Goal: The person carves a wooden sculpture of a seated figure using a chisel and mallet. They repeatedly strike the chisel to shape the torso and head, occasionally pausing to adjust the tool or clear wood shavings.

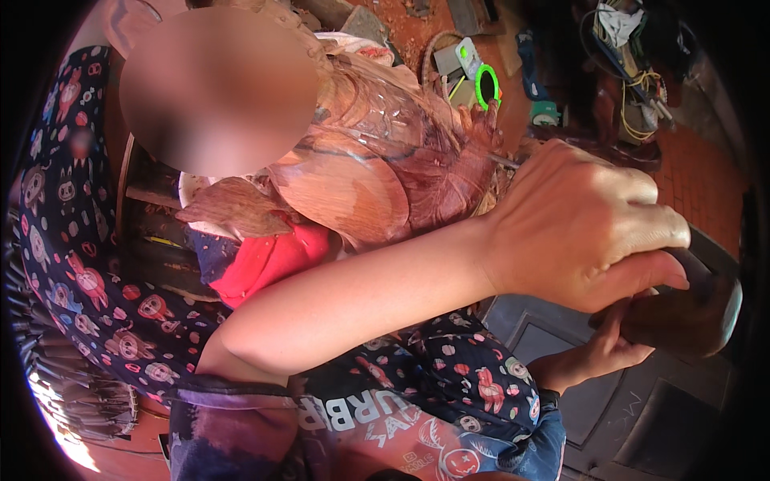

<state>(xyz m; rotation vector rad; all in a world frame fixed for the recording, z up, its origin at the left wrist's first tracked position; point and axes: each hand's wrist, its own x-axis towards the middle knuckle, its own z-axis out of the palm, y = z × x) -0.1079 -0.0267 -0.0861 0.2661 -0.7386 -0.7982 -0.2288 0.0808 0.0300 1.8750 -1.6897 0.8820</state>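
My left hand [589, 224] reaches across from the lower left, back of the hand up, with its fingers curled closed. A thin metal shaft, like a carving chisel [504, 160], sticks out of the fist toward the carved wooden figure [353, 180]. Below it, my right hand [597, 353] has its fingers closed against a dark brown, rounded wooden mallet [682, 317], which is partly blurred. The mallet's grip is hidden. The reddish-brown carving lies on its side across my legs, its upper left part blurred out. A red cloth [277, 260] is tucked under it.
A basket [433, 60] holding a bright green ring [486, 86] and small items stands beyond the carving. Cables [642, 104] and a teal tool [545, 112] lie at the far right. Many dark-handled tools [76, 385] lie at the lower left. A dark panel [561, 345] is at the right.
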